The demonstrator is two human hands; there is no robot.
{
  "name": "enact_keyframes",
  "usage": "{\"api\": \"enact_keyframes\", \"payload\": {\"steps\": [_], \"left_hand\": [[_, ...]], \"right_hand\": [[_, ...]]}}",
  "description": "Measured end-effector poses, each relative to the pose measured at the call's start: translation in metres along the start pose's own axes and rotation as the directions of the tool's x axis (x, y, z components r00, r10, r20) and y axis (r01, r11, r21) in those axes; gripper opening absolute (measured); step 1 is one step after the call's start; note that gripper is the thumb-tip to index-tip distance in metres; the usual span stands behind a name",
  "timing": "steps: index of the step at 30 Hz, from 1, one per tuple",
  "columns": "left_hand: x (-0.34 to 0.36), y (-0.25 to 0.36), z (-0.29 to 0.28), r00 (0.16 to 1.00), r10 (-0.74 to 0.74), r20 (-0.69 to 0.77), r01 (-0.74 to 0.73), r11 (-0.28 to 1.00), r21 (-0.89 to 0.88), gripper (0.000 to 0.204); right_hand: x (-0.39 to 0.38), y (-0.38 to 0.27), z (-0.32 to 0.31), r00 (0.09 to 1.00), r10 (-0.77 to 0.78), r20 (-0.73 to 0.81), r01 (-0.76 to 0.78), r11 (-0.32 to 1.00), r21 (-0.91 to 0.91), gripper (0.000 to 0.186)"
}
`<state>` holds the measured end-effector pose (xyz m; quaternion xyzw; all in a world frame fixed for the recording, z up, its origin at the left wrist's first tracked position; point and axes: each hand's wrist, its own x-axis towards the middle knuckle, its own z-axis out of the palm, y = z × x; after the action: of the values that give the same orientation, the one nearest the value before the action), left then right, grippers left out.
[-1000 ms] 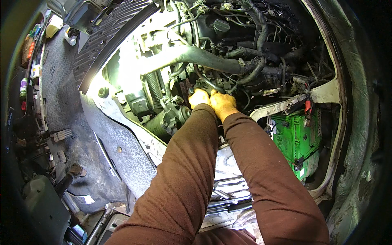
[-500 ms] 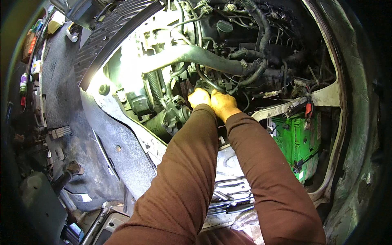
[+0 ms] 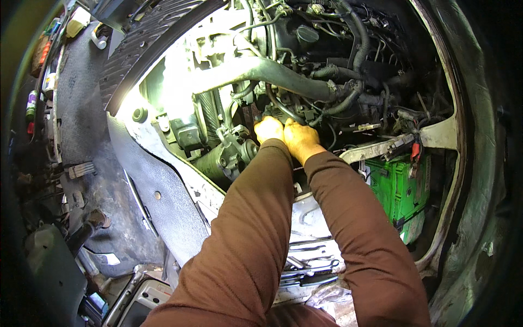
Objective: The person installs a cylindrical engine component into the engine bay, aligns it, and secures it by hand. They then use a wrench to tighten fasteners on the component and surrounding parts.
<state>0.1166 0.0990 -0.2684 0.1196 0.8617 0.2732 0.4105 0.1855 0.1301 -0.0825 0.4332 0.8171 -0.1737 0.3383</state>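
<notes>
Both my arms in brown sleeves reach into an open engine bay. My left hand (image 3: 269, 129) is closed low beside the engine, its fingers turned away from view. Right against it, my right hand (image 3: 302, 139) is closed too. Whatever they grip is hidden behind the knuckles. A thin curved dark hose (image 3: 284, 110) runs down to just above the hands. Higher up, a thick grey metal pipe (image 3: 272, 76) crosses the engine. To the left of my left hand sits a metal housing with a round end (image 3: 231, 153).
A green battery (image 3: 396, 188) stands right of my forearm, below a pale metal frame bar (image 3: 376, 148). Several wrenches and tools (image 3: 310, 267) lie on a light surface between my arms. Grey padded trim (image 3: 155, 188) borders the bay at left. Bright light washes out the upper left.
The view has shifted slightly, so the engine bay sits a little further right and lower. My hands stay closed at the same spot, side by side.
</notes>
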Motion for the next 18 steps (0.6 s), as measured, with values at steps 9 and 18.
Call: {"api": "enact_keyframes", "payload": {"steps": [9, 18], "left_hand": [[-0.017, 0.024, -0.011, 0.978, -0.201, 0.048, 0.207, 0.959, -0.195, 0.052], [-0.029, 0.031, -0.029, 0.996, -0.081, 0.034, 0.08, 0.996, 0.05, 0.044]], "right_hand": [[-0.011, -0.007, -0.017, 0.993, 0.094, 0.067, -0.1, 0.991, 0.087, 0.042], [-0.012, -0.009, -0.017, 0.999, 0.025, -0.024, -0.025, 1.0, 0.003, 0.039]]}}
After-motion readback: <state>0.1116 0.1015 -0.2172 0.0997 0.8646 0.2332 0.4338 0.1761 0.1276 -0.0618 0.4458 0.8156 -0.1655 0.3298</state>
